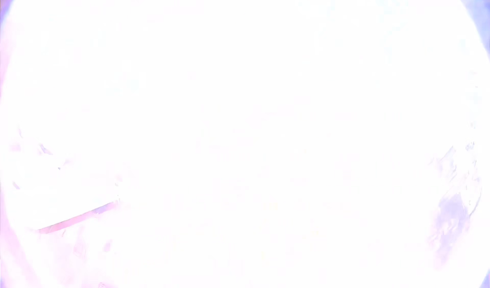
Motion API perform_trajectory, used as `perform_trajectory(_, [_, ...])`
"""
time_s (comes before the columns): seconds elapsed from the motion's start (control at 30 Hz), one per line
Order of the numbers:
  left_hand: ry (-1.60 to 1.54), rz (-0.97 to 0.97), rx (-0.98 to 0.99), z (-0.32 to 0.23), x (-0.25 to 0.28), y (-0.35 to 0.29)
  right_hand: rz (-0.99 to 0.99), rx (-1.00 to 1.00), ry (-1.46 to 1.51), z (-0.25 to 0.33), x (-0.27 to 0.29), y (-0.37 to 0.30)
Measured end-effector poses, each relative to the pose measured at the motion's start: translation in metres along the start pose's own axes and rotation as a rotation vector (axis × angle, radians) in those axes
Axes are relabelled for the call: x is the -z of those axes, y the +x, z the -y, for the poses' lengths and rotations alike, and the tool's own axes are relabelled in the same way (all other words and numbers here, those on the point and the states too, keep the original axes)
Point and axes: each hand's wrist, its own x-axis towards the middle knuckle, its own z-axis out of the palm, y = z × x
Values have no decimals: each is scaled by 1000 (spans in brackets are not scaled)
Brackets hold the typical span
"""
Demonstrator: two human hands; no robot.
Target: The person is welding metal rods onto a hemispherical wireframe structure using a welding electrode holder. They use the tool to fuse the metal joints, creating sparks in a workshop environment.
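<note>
The view is washed almost white, so one cannot tell whether the hands are together or apart. At lower left a pinkish strip (76,218), perhaps an edge, slants up rightward; a violet patch (450,221) shows at lower right.

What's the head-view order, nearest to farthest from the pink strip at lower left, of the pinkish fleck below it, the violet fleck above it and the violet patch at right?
No hand is discernible in the glare. From the pink strip, across the picture:
1. pinkish fleck, just below
2. violet fleck, above left
3. violet patch, far right
</note>
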Motion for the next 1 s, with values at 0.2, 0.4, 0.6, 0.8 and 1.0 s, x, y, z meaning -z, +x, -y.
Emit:
perform_trajectory(0.2, [-49, -13, -18, 8, -3, -5, -89, 3, 11, 3, 2, 3])
perform_trajectory(0.4, [-44, -2, 68, -14, 10, 0, -132, -9, 9, -7, 5, 3])
perform_trajectory(0.6, [67, -18, 34, -13, 0, 2, -121, 5, -95, -17, 17, -1])
perform_trajectory(0.8, [44, -43, 13, -8, -8, 2, -115, -17, -109, -17, 17, -1])
perform_trajectory(1.0, [52, -57, -31, -5, -11, 2, -110, -31, -129, -11, 12, -1])
